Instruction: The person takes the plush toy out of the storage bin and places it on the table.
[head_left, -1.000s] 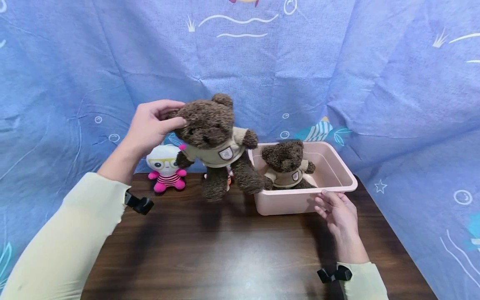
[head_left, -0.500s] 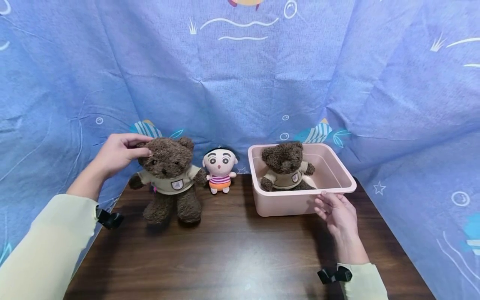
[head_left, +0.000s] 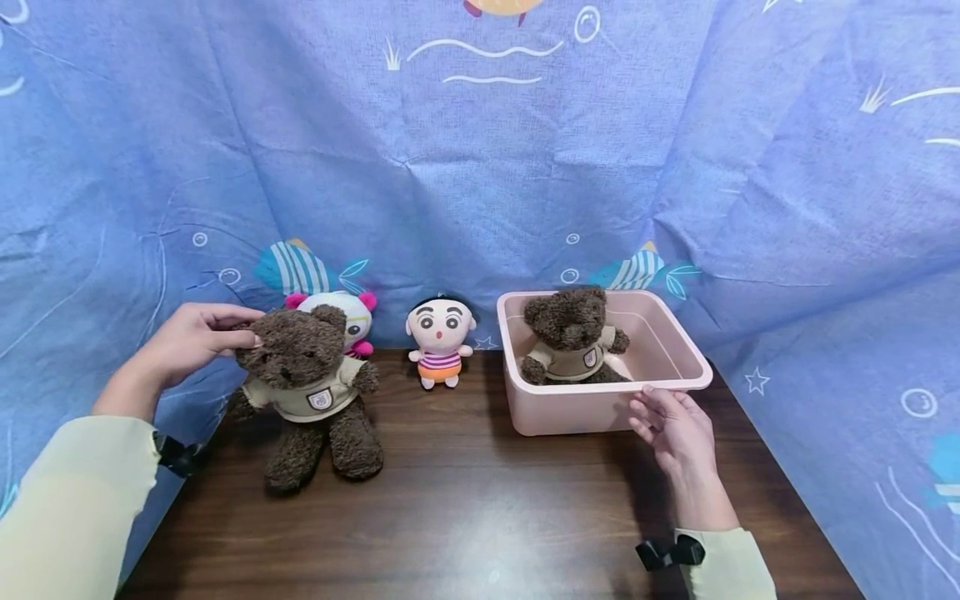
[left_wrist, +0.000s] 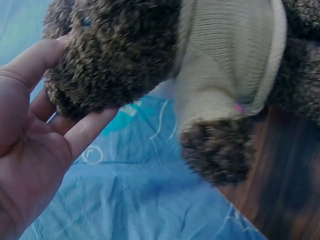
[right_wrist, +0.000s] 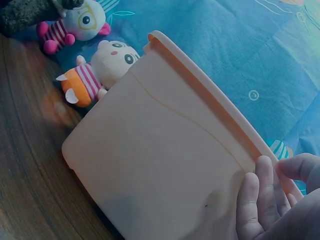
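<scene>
My left hand (head_left: 191, 343) grips a brown teddy bear (head_left: 303, 367) by the side of its head, at the left of the table. The bear wears a beige sweater with a badge and hangs upright, legs downward. In the left wrist view, the thumb and fingers (left_wrist: 90, 132) press into the fur from both sides. At the right, my right hand (head_left: 678, 429) pinches the front rim of a pink plastic bin (head_left: 570, 412). Inside that bin sits a second brown teddy bear (head_left: 573, 321) in the same sweater; its legs are mostly hidden by the front wall.
Behind the held bear stands a white and pink plush toy (head_left: 352, 317) with yellow glasses, partly covered. A plush boy doll (head_left: 440, 342) in a striped shirt sits at the back between bear and bin. A blue patterned cloth (head_left: 480, 167) borders the dark wooden table (head_left: 465, 492).
My left hand has carried the bear leftward and down, from beside the bin to the table's left side. The boy doll has come into full view. My right hand stays at the rim.
</scene>
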